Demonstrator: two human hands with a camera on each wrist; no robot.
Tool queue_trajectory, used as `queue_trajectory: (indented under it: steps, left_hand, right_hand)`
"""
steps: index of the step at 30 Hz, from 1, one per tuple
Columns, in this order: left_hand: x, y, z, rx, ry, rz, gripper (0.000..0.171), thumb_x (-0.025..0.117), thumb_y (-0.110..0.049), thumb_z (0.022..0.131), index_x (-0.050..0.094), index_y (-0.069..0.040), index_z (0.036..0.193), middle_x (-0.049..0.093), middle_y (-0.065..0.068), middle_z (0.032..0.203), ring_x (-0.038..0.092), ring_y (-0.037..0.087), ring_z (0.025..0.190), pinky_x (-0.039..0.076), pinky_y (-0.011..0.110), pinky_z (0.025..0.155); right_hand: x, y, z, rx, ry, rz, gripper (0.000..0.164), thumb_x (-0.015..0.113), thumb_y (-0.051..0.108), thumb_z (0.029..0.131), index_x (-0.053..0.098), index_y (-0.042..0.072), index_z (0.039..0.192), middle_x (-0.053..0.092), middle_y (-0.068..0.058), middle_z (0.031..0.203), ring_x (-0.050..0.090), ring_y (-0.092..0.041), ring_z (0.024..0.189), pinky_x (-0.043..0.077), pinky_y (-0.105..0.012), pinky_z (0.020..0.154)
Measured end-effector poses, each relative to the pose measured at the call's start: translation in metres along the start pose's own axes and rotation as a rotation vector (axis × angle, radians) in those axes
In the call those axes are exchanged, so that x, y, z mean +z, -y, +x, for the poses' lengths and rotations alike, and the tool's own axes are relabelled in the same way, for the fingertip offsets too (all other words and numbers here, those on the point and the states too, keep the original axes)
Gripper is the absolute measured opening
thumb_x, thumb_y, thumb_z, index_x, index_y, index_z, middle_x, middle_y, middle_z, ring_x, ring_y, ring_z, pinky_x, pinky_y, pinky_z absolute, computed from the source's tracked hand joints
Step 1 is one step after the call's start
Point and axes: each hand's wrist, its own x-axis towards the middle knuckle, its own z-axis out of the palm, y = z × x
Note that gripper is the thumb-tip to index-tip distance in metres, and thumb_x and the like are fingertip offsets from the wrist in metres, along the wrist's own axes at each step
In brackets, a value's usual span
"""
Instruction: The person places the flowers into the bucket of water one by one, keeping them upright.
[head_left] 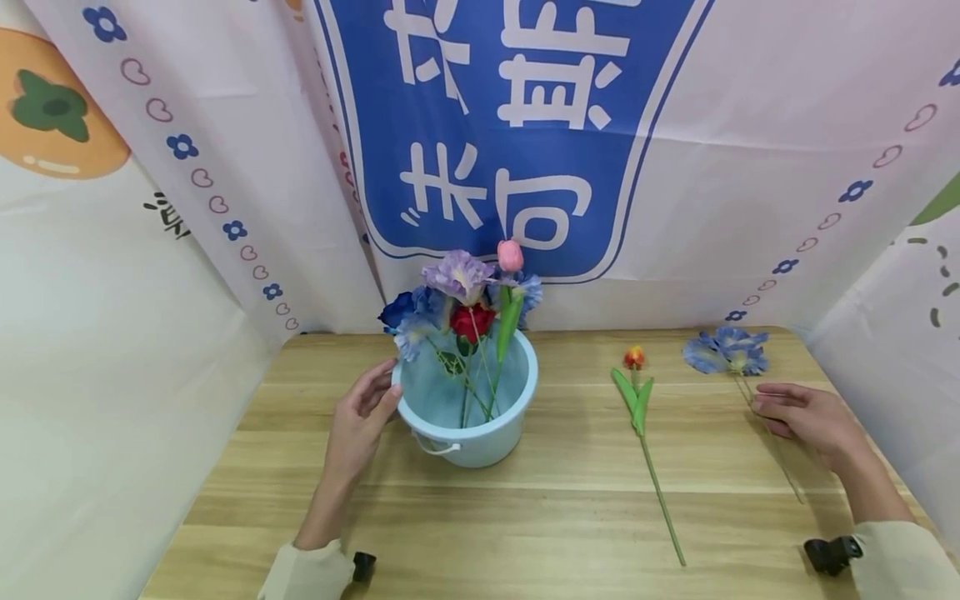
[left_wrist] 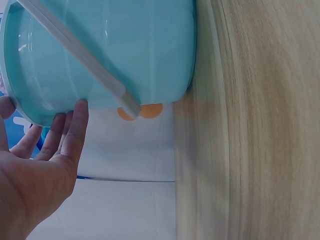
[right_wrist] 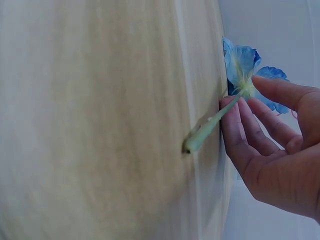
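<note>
A light blue bucket stands upright on the wooden table, with several artificial flowers in it, among them a red rose and a pink tulip. My left hand rests against its left side, thumb at the rim and extended fingers touching the outer wall. At the table's right, a blue artificial flower lies with its stem running toward me. My right hand is at this stem; in the right wrist view the stem passes between thumb and fingers, with a gap beside the thumb.
An orange-red tulip with green leaves lies between the bucket and the blue flower. The bucket's white handle hangs down at the front. Printed cloth stands behind the table and along both sides.
</note>
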Motion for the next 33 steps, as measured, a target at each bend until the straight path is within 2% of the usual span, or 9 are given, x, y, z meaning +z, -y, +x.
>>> queue_trajectory:
  steps: [4, 10, 16, 23, 26, 29, 32, 33]
  left_hand:
    - [0.0, -0.001, 0.0, 0.002, 0.002, 0.003, 0.049, 0.064, -0.019, 0.11, 0.053, -0.005, 0.155, 0.064, 0.025, 0.142, 0.068, -0.003, 0.115, 0.064, 0.018, 0.092]
    - [-0.001, 0.001, -0.007, -0.007, 0.001, 0.011, 0.048, 0.064, -0.018, 0.11, 0.054, -0.004, 0.155, 0.065, 0.027, 0.141, 0.07, 0.003, 0.114, 0.065, 0.018, 0.091]
    - [0.001, 0.002, -0.012, -0.021, 0.0, 0.009, 0.048, 0.064, -0.018, 0.11, 0.054, -0.005, 0.155, 0.065, 0.026, 0.141, 0.07, 0.001, 0.115, 0.064, 0.018, 0.092]
    - [0.001, 0.001, -0.008, -0.01, 0.0, 0.007, 0.048, 0.064, -0.019, 0.11, 0.054, -0.006, 0.155, 0.065, 0.025, 0.142, 0.07, 0.003, 0.115, 0.065, 0.018, 0.092]
    - [0.0, 0.001, -0.006, -0.004, 0.003, 0.005, 0.048, 0.064, -0.019, 0.11, 0.054, -0.006, 0.155, 0.065, 0.025, 0.141, 0.07, 0.005, 0.115, 0.065, 0.019, 0.091]
    - [0.0, 0.0, -0.005, -0.003, 0.005, 0.005, 0.048, 0.064, -0.019, 0.11, 0.054, -0.005, 0.155, 0.065, 0.026, 0.141, 0.07, 0.004, 0.115, 0.065, 0.018, 0.091]
    - [0.0, 0.0, -0.004, 0.001, 0.003, 0.002, 0.048, 0.064, -0.018, 0.11, 0.054, -0.005, 0.155, 0.065, 0.026, 0.141, 0.07, 0.003, 0.115, 0.065, 0.018, 0.092]
    - [0.0, 0.0, -0.004, 0.006, 0.002, 0.001, 0.048, 0.064, -0.017, 0.11, 0.054, -0.004, 0.155, 0.065, 0.027, 0.141, 0.07, 0.003, 0.115, 0.065, 0.018, 0.091]
  right_hand:
    - [0.002, 0.002, 0.0, -0.012, 0.005, 0.044, 0.069, 0.068, 0.02, 0.107, 0.036, -0.02, 0.153, 0.069, 0.033, 0.097, 0.07, 0.009, 0.092, 0.067, -0.02, 0.082]
    - [0.006, 0.001, -0.005, 0.007, 0.06, 0.123, 0.062, 0.067, 0.006, 0.106, 0.037, -0.019, 0.154, 0.074, 0.026, 0.101, 0.074, 0.004, 0.094, 0.068, -0.024, 0.085]
    - [0.009, 0.004, -0.012, -0.016, 0.053, 0.112, 0.06, 0.066, 0.005, 0.106, 0.038, -0.017, 0.155, 0.072, 0.028, 0.103, 0.073, 0.006, 0.096, 0.068, -0.023, 0.086]
    - [0.017, 0.025, -0.015, -0.098, -0.004, 0.042, 0.063, 0.069, 0.013, 0.106, 0.041, -0.017, 0.154, 0.07, 0.031, 0.104, 0.072, 0.007, 0.097, 0.068, -0.022, 0.083]
    - [0.023, 0.039, -0.017, -0.131, -0.022, 0.076, 0.055, 0.07, 0.013, 0.105, 0.048, -0.01, 0.15, 0.071, 0.029, 0.105, 0.072, 0.005, 0.097, 0.068, -0.023, 0.085]
    - [0.029, 0.053, -0.019, -0.17, -0.038, 0.134, 0.039, 0.071, 0.011, 0.104, 0.058, 0.006, 0.141, 0.072, 0.025, 0.105, 0.074, 0.003, 0.097, 0.068, -0.023, 0.084]
    - [0.036, 0.066, -0.02, -0.213, -0.058, 0.149, 0.032, 0.071, 0.011, 0.104, 0.061, 0.018, 0.134, 0.072, 0.024, 0.107, 0.074, 0.002, 0.098, 0.068, -0.022, 0.084]
    - [0.038, 0.071, -0.021, -0.225, -0.063, 0.156, 0.032, 0.071, 0.011, 0.104, 0.061, 0.019, 0.133, 0.072, 0.023, 0.107, 0.074, 0.002, 0.098, 0.067, -0.021, 0.084]
